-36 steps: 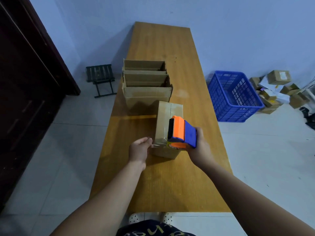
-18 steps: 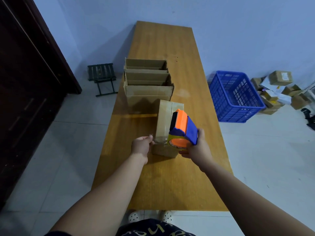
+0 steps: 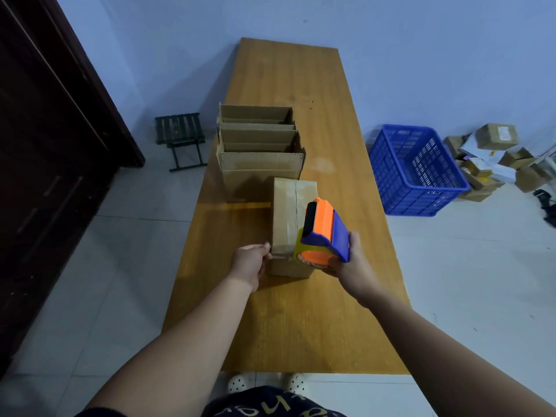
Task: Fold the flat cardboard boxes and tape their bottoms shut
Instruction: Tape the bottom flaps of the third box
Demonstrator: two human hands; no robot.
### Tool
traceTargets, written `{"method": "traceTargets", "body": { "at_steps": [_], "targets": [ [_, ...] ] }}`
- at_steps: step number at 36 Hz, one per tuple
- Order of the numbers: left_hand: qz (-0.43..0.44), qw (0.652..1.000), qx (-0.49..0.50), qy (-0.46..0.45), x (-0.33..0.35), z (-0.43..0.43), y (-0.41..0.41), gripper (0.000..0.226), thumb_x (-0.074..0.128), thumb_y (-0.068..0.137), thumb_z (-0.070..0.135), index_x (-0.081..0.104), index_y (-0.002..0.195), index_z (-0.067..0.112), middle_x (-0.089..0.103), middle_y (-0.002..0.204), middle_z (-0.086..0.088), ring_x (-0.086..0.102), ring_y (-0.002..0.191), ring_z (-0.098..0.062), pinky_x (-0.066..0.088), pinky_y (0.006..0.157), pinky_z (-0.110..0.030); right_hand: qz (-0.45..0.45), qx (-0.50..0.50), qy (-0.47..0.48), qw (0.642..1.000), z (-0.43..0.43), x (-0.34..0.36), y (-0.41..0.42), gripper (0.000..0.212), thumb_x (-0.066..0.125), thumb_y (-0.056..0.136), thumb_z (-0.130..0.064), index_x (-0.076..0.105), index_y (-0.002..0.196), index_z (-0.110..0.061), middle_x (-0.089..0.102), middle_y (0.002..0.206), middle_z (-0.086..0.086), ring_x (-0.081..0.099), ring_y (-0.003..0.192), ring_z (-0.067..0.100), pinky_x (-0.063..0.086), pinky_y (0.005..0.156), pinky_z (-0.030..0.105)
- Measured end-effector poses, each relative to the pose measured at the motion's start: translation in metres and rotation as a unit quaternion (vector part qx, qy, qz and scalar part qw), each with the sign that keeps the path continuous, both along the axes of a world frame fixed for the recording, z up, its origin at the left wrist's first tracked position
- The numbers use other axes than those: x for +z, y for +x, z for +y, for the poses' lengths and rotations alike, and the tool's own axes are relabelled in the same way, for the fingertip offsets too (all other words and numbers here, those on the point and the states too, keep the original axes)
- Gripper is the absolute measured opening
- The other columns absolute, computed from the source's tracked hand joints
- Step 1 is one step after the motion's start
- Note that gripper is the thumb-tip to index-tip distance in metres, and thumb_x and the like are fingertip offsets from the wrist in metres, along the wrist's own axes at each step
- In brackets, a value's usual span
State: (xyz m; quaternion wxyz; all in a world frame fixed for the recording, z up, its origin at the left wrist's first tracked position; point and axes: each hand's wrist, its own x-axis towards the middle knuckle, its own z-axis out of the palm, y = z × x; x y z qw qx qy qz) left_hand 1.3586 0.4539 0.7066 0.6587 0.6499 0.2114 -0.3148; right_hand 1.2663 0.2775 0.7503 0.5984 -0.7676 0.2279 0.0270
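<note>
Curled (both): left grip [image 3: 250, 263]; right grip [image 3: 349, 267]

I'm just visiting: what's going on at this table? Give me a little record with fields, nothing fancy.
Surface: long wooden table
Being worked: small box, closed flaps facing up
Left hand: grips the small box's near left corner
Right hand: holds the tape dispenser at the box's near edge
Behind: row of open boxes
Floor: blue crate, folding stool
</note>
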Motion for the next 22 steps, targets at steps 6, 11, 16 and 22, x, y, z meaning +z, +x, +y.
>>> {"method": "traceTargets", "body": {
  "at_steps": [6, 11, 16, 22],
  "targets": [
    [-0.008, 1.000, -0.001, 0.006, -0.002, -0.001, -0.002, 0.010, 0.054, 0.097, 0.018, 0.062, 0.092, 0.015, 0.056, 0.082, -0.005, 0.048, 0.079, -0.018, 0.042, 0.077, -0.031, 0.009, 0.029, 0.023, 0.999, -0.003, 0.009, 0.004, 0.040, 0.054, 0.095, 0.000, 0.035, 0.122, -0.023, 0.053, 0.114, -0.004, 0.061, 0.103, 0.018, 0.059, 0.080, 0.034],
    [-0.020, 1.000, -0.011, 0.018, -0.005, -0.001, -0.003, 0.013, 0.051, 0.098, 0.020, 0.062, 0.099, 0.013, 0.057, 0.084, -0.005, 0.051, 0.082, -0.019, 0.043, 0.082, -0.034, 0.030, 0.039, -0.004, 0.999, -0.003, 0.011, 0.007, 0.040, 0.054, 0.094, -0.001, 0.034, 0.121, -0.024, 0.053, 0.116, 0.001, 0.061, 0.103, 0.020, 0.058, 0.084, 0.043],
    [-0.050, 0.998, -0.026, 0.033, -0.006, -0.001, -0.009, 0.017, 0.051, 0.098, 0.024, 0.064, 0.094, 0.014, 0.060, 0.085, -0.005, 0.054, 0.088, -0.022, 0.044, 0.086, -0.039, 0.045, 0.067, -0.087, 0.993, -0.002, 0.014, 0.009, 0.037, 0.056, 0.094, -0.007, 0.034, 0.119, -0.022, 0.057, 0.102, 0.001, 0.063, 0.092, 0.020, 0.058, 0.079, 0.043],
    [-0.070, 0.996, -0.034, 0.049, -0.004, -0.001, -0.010, 0.017, 0.051, 0.098, 0.026, 0.064, 0.092, 0.017, 0.062, 0.088, -0.006, 0.056, 0.091, -0.023, 0.044, 0.090, -0.041, 0.038, 0.086, -0.161, 0.983, -0.004, 0.015, 0.009, 0.036, 0.061, 0.093, -0.015, 0.035, 0.118, -0.019, 0.059, 0.093, -0.002, 0.059, 0.079, 0.009, 0.043, 0.061, 0.020]
  ]
}}
